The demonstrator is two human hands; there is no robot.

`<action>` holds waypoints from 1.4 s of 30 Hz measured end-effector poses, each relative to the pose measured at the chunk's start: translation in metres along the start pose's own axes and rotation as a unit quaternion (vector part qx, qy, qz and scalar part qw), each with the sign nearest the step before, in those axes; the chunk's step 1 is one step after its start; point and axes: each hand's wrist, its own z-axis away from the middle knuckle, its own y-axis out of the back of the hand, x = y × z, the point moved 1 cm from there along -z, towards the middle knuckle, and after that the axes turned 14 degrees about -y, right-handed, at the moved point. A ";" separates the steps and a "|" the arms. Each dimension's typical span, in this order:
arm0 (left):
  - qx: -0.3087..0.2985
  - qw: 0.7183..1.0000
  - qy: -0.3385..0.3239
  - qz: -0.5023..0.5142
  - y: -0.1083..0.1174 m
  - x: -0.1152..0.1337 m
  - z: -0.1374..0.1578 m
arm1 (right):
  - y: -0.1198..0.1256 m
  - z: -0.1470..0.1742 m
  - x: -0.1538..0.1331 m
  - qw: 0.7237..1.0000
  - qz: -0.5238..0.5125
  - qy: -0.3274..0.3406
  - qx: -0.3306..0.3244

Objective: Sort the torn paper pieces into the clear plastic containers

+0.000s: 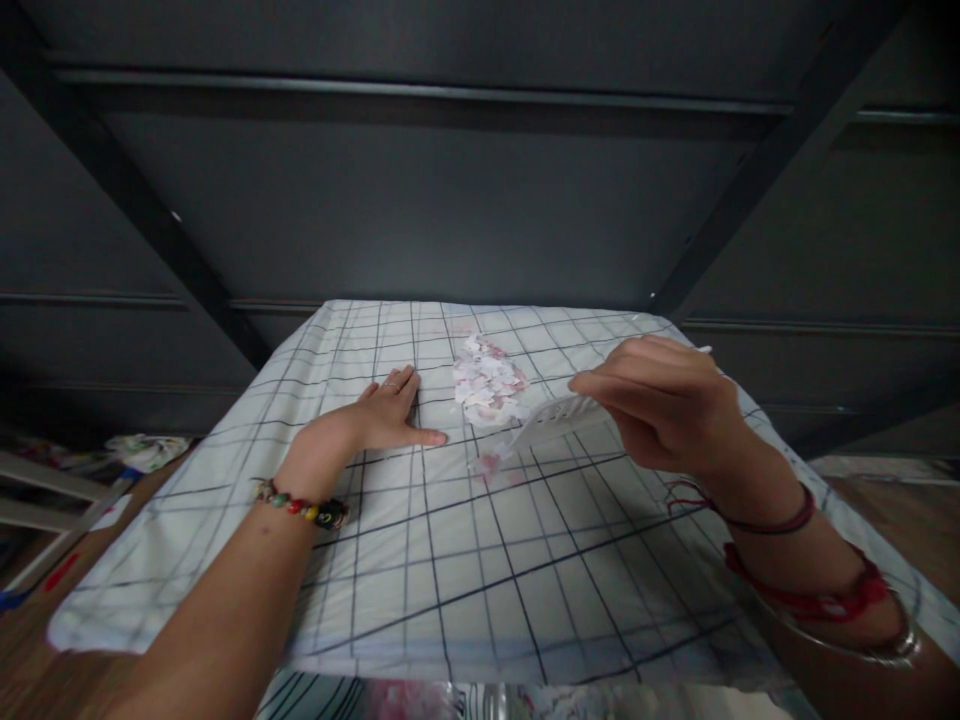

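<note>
My left hand (394, 410) lies flat on the checked tablecloth (420, 560), fingers spread and holding nothing. In my right hand (667, 405) is a thin white flat tool (559, 415) with a row of slots; its exact kind is unclear. The tool slants down to the left, its lower end close to a small pinkish patch (489, 464) on the cloth. I cannot tell whether that end touches the cloth. Just beyond, between my hands, sits a heap of white and pink paper-like scraps (487, 380).
A dark panelled wall (420, 200) stands at the table's far edge. On the left, a white slatted frame (45, 500) and a crumpled cloth (146, 450) are near the floor. Clear and pinkish items (412, 700) show below the table's front edge.
</note>
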 end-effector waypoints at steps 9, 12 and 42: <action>-0.007 1.000 0.005 -0.003 -0.001 -0.001 -0.002 | -0.001 -0.001 -0.005 0.999 -0.047 0.001 0.017; -0.003 1.000 0.006 0.000 -0.001 -0.002 -0.002 | -0.002 0.000 -0.006 0.997 -0.074 0.017 0.001; -0.007 1.000 0.009 0.005 -0.001 -0.001 -0.003 | -0.002 0.001 -0.006 0.995 -0.082 0.008 0.051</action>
